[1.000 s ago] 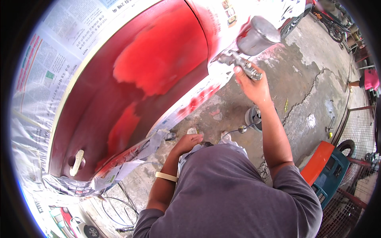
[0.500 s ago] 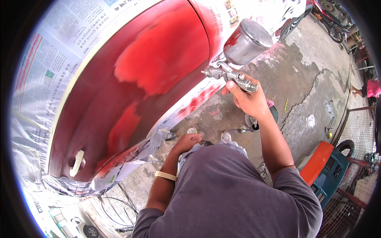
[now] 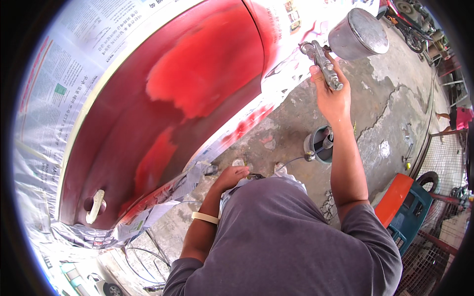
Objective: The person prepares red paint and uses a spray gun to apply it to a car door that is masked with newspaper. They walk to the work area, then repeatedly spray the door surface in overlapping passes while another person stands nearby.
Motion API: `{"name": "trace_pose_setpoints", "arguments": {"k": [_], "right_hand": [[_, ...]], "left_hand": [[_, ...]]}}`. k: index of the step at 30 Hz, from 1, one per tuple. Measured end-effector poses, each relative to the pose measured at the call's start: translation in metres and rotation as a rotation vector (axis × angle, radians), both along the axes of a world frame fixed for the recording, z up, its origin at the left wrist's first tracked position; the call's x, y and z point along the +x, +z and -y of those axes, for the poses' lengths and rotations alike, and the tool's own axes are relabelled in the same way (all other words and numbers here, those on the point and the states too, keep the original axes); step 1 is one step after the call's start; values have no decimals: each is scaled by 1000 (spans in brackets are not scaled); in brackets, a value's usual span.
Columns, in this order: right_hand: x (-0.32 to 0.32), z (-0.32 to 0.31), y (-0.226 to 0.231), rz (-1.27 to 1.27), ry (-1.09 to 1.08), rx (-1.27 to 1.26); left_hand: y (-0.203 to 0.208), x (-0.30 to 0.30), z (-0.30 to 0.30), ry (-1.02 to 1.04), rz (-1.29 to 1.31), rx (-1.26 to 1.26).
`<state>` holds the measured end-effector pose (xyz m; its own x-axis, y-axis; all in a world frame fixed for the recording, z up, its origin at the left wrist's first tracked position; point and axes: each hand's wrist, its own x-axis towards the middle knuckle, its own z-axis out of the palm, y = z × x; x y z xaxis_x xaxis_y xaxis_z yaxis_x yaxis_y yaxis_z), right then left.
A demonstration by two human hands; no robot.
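Note:
My right hand (image 3: 335, 101) is closed round the handle of a metal spray gun (image 3: 323, 65), held up at the right of the car panel. On the gun sits a round grey paint cup (image 3: 356, 35), tilted. The red car door (image 3: 217, 54) shows bright red patches over darker, duller red; its pale-covered handle (image 3: 96, 206) lies at lower left. My left hand (image 3: 233, 176) is low near my knees with fingers stretched out, holding nothing that I can see. A masking tape roll (image 3: 205, 218) circles my left forearm.
Newspaper and plastic masking (image 3: 74, 79) surround the panel. A bucket (image 3: 312, 143) with a hose and fitting stands on the cracked concrete floor. At right are an orange and teal piece (image 3: 395, 200), a wire mesh fence (image 3: 447, 153), a motorcycle (image 3: 412, 39) and a person in pink (image 3: 463, 118).
My right hand has carried the spray gun up and to the right, away from the door, and turned it. The bucket is now more exposed. My left hand has barely moved.

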<state>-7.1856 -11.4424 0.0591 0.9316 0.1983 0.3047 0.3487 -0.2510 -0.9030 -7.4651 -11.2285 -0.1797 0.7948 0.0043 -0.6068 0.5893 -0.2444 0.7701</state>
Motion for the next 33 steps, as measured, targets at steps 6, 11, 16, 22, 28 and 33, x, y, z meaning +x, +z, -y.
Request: {"name": "trace_pose_setpoints", "arguments": {"k": [6, 11, 16, 22, 28, 33], "right_hand": [[-28, -9, 16, -156, 204, 51], [-45, -6, 34, -334, 488, 63], [-34, -8, 45, -298, 459, 47], [-1, -14, 48, -117, 101, 22], [-6, -28, 44, -92, 114, 187], [-37, -26, 74, -217, 441, 56]], "left_hand": [[-8, -4, -7, 16, 6, -41], [2, 4, -12, -24, 27, 18], [0, 9, -19, -50, 31, 14], [-6, 5, -21, -40, 15, 9], [-2, 5, -21, -18, -52, -27], [-9, 7, -26, -23, -34, -37]]}}
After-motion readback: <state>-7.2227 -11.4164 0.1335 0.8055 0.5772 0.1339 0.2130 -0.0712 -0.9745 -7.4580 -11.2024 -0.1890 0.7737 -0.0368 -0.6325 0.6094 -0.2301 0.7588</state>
